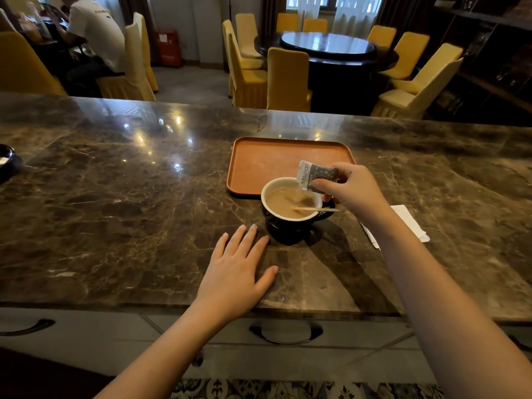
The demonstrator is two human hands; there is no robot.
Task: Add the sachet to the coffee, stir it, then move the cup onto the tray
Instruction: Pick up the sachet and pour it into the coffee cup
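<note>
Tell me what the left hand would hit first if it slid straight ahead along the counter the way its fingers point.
Most likely the cup. The left hand lies flat on the counter, fingers aimed up and slightly right; the index fingertip is already beside the cup's dark base. Depth is uncertain, so the outer fingers might pass to its left toward the tray.

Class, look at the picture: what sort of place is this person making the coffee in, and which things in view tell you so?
Probably a restaurant or banquet hall. Behind the marble counter stands a large round dining table ringed by yellow-covered chairs, and a person sits at another table.
</note>
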